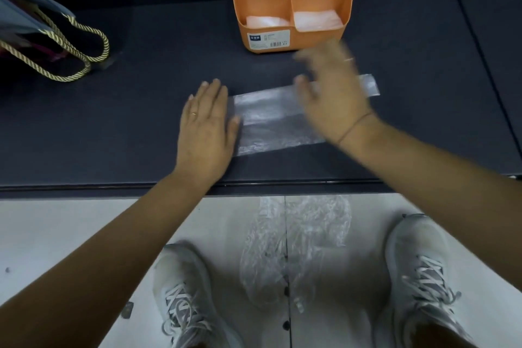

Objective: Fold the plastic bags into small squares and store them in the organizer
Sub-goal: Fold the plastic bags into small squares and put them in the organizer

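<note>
A clear plastic bag, folded into a long strip, lies flat on the dark table. My left hand presses flat on the strip's left end, fingers straight. Blurred by motion, my right hand hovers over the strip's right part with its fingers spread and nothing in it. Behind the strip stands the orange organizer, with folded clear bags in several of its compartments.
A grey bag with gold rope handles sits at the table's far left. Crumpled clear plastic bags lie on the pale floor between my two grey shoes, below the table's front edge.
</note>
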`<state>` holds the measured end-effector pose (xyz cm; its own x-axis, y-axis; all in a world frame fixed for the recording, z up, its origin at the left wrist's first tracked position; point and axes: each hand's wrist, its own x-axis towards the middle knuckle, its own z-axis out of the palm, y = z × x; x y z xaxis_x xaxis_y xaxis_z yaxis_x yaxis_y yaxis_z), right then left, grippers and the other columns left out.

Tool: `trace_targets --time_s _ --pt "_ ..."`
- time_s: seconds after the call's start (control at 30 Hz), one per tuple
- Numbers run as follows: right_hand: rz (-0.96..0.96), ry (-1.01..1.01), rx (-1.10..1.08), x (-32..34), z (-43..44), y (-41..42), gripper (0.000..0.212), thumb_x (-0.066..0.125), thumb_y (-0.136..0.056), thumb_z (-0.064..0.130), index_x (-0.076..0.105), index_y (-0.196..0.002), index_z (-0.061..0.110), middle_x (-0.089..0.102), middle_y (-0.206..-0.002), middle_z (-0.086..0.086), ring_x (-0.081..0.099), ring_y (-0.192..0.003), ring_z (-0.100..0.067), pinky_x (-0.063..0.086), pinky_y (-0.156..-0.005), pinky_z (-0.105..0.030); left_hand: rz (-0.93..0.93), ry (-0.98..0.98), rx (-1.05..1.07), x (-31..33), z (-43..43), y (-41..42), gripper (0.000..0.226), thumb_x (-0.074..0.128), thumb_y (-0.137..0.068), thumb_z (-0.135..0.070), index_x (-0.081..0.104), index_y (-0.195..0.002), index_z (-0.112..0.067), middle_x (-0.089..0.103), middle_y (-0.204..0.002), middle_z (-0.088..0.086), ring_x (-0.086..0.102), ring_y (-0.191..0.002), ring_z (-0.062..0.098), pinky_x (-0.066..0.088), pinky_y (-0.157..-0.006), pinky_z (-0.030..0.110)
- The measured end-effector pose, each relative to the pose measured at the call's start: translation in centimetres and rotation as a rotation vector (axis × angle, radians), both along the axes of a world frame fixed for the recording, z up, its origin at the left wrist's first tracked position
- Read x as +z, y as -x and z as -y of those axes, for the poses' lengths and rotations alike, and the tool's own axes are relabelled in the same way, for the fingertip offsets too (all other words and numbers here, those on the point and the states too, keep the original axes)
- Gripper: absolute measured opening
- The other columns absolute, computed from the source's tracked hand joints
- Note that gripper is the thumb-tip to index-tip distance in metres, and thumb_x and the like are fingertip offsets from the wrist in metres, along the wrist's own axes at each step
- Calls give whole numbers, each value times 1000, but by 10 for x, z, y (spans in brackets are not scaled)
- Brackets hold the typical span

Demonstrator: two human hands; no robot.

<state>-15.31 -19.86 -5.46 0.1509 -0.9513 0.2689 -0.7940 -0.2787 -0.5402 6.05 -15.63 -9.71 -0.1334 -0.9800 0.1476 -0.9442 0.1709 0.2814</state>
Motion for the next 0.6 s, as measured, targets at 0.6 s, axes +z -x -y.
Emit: trace_targets --time_s 0.6 --pt "-566 -370 -38 -55 -8 83 99 -4 -77 75 -2 -155 14 -7 -163 -2 -8 -149 -16 -7 -120 -36 225 -236 75 -16 -18 -32 99 0 -83 -74 1 -156 -7 -1 -165 10 -5 -152 21 -8 -121 36"
